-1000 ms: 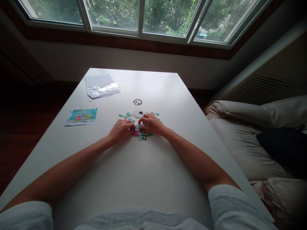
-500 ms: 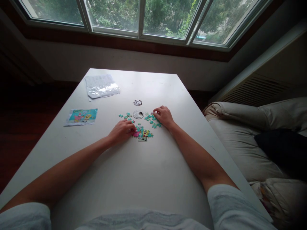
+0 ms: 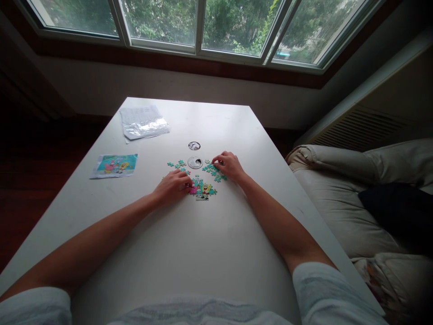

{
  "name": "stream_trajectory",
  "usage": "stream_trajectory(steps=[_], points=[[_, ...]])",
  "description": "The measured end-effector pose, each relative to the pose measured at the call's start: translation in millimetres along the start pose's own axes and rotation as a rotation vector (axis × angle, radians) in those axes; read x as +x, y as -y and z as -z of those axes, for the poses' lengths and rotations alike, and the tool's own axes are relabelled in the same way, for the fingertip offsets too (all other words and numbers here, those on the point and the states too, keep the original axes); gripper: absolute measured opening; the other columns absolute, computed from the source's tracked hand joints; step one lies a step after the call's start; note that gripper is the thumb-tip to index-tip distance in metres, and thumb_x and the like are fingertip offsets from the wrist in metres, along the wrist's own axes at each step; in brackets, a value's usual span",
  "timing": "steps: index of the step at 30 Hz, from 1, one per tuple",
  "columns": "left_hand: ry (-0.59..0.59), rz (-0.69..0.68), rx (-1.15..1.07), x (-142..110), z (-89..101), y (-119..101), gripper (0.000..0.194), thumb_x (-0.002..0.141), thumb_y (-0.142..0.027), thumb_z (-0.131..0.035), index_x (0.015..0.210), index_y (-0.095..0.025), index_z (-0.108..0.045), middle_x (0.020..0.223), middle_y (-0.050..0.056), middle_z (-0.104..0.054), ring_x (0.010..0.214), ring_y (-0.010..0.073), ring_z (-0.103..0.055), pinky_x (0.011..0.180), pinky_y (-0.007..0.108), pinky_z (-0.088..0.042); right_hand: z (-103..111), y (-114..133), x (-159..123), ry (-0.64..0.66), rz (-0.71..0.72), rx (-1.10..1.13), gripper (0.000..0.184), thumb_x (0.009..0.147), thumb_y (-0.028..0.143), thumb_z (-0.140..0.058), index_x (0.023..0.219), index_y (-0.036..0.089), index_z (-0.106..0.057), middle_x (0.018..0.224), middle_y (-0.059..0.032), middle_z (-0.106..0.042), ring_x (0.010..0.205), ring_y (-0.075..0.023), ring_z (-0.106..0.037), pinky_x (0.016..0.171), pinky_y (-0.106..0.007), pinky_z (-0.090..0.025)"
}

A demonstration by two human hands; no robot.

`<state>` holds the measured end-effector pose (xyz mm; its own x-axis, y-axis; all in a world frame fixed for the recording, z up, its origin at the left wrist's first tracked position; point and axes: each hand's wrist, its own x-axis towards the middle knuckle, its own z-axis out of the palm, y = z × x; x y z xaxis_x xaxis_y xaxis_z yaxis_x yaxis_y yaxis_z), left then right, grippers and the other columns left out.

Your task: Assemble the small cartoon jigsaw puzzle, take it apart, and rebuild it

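A partly assembled jigsaw puzzle (image 3: 202, 189) with cartoon figures in yellow, pink and turquoise lies flat on the white table. At its left edge, my left hand (image 3: 173, 186) rests with curled fingers closed against the pink part, covering some of it. My right hand (image 3: 230, 166) is over the loose turquoise puzzle pieces (image 3: 211, 169) to the upper right. Its fingers are bent and a little apart, the tips touching the pieces; I see no piece lifted. More loose pieces (image 3: 179, 164) lie beyond my left hand.
Two round inserts sit in the tabletop, a nearer ring (image 3: 195, 162) and a farther disc (image 3: 194, 146). A cartoon picture sheet (image 3: 117, 165) lies at left, with papers in a clear plastic sleeve (image 3: 144, 122) behind it. A pale sofa (image 3: 331, 194) stands right of the table.
My right hand has moved slightly left across the loose pieces. The assembled puzzle has shifted a little to the right, and my left hand has stayed against its edge.
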<state>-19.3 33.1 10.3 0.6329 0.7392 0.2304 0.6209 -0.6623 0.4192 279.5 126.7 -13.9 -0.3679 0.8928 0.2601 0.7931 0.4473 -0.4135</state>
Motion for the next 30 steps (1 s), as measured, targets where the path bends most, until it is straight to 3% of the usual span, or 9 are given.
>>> stream_trajectory(steps=[8, 16, 30], points=[[-0.006, 0.012, 0.012, 1, -1.7, 0, 0.013, 0.095, -0.029, -0.06, 0.097, -0.024, -0.071, 0.096, 0.006, -0.067, 0.092, 0.0224, -0.054, 0.085, 0.035, -0.043, -2, 0, -1, -0.044, -0.068, -0.004, 0.02, 0.09, 0.019, -0.059, 0.093, 0.027, -0.077, 0.092, -0.0067, -0.064, 0.092, -0.023, -0.055, 0.086, -0.037, -0.041], [-0.007, 0.012, 0.04, 0, -3.4, 0, 0.012, 0.095, -0.029, -0.06, 0.098, -0.024, -0.07, 0.098, 0.005, -0.067, 0.093, 0.0224, -0.055, 0.085, 0.036, -0.043, 2, 7, -4, -0.06, -0.093, -0.092, 0.019, 0.088, 0.039, -0.067, 0.095, 0.022, -0.073, 0.092, -0.0063, -0.065, 0.091, -0.0229, -0.056, 0.084, -0.034, -0.041], [-0.011, 0.015, 0.068, 0, -2.9, -1, 0.013, 0.095, -0.028, -0.058, 0.099, -0.024, -0.07, 0.1, 0.005, -0.066, 0.096, 0.0233, -0.055, 0.087, 0.037, -0.044, 6, 30, -9, -0.056, -0.18, -0.282, 0.023, 0.091, 0.04, -0.064, 0.097, 0.021, -0.074, 0.1, -0.0111, -0.067, 0.099, -0.0275, -0.054, 0.087, -0.039, -0.037]])
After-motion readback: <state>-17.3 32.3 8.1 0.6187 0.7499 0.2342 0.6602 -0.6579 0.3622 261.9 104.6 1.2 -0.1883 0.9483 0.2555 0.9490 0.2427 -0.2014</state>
